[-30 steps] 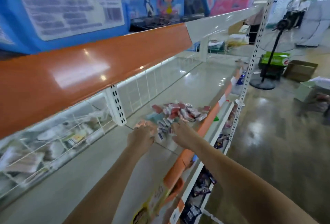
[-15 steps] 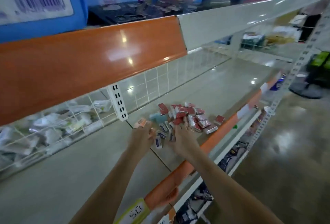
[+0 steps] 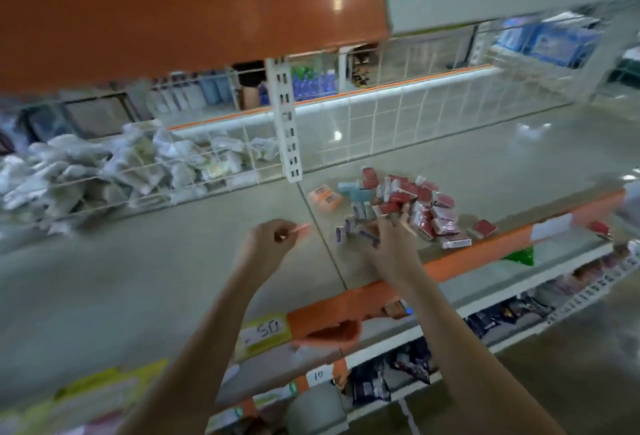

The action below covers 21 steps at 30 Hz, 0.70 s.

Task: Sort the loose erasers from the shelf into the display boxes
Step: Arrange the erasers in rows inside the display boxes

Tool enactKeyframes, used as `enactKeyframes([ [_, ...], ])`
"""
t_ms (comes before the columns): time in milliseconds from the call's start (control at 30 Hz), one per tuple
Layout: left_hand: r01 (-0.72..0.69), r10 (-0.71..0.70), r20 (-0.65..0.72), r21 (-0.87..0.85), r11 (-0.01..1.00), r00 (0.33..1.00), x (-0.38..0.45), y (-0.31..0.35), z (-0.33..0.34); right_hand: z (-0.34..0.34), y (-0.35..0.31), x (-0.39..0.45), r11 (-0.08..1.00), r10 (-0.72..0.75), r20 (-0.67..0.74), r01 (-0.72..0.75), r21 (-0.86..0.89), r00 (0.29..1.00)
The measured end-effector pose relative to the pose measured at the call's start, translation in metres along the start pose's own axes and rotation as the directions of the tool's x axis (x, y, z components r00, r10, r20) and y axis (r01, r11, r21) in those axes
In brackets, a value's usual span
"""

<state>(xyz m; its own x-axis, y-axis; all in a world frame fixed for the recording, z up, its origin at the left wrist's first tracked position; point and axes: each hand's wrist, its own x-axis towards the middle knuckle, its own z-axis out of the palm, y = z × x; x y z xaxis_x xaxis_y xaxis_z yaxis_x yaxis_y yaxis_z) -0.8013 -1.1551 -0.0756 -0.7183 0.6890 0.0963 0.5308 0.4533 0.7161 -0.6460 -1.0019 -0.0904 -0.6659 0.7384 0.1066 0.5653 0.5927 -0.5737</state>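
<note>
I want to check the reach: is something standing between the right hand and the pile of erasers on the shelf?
Nothing visible does. The right hand is already at the near edge of the eraser pile, its fingers among the small purple erasers.

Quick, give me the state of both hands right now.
Left hand: closed, pinching a small orange eraser.
Right hand: in the pile of loose erasers, fingers blurred; grip cannot be told.
</note>
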Motion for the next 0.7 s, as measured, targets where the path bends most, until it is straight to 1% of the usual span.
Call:
enactKeyframes([
  [67, 0.064, -0.065, -0.016, -0.080, 0.995, 0.998, -0.017, -0.007, -0.020, 0.001, -0.014, -0.005, 0.997, -0.053, -0.015, 0.054, 0.061, 0.998],
  [200, 0.169, -0.191, -0.051, -0.287, 0.943, 0.980, -0.051, -0.022, -0.065, 0.013, -0.070, -0.029, 0.945, -0.266, -0.069, 0.274, 0.177, 0.961],
  [267, 0.189, -0.239, -0.093, -0.368, 0.910, 0.967, -0.070, -0.032, -0.089, 0.025, -0.108, -0.046, 0.902, -0.359, -0.031, 0.355, 0.245, 0.933],
  [333, 0.193, -0.273, -0.146, -0.413, 0.890, 0.951, -0.093, -0.044, -0.115, 0.039, -0.145, -0.064, 0.858, -0.445, 0.020, 0.420, 0.296, 0.895],
  [400, 0.197, -0.306, -0.186, -0.445, 0.874, 0.934, -0.118, -0.061, -0.143, 0.052, -0.179, -0.084, 0.813, -0.518, 0.055, 0.471, 0.342, 0.854],
  [467, 0.206, -0.338, -0.215, -0.469, 0.859, 0.916, -0.145, -0.081, -0.173, 0.066, -0.210, -0.106, 0.772, -0.576, 0.062, 0.518, 0.369, 0.815],
  [567, 0.225, -0.393, -0.260, -0.501, 0.836, 0.882, -0.184, -0.114, -0.224, 0.090, -0.258, -0.139, 0.753, -0.610, 0.088, 0.541, 0.374, 0.788],
  [700, 0.267, -0.441, -0.277, -0.493, 0.828, 0.854, -0.232, -0.161, -0.283, 0.126, -0.322, -0.178, 0.730, -0.643, 0.127, 0.555, 0.399, 0.755],
])
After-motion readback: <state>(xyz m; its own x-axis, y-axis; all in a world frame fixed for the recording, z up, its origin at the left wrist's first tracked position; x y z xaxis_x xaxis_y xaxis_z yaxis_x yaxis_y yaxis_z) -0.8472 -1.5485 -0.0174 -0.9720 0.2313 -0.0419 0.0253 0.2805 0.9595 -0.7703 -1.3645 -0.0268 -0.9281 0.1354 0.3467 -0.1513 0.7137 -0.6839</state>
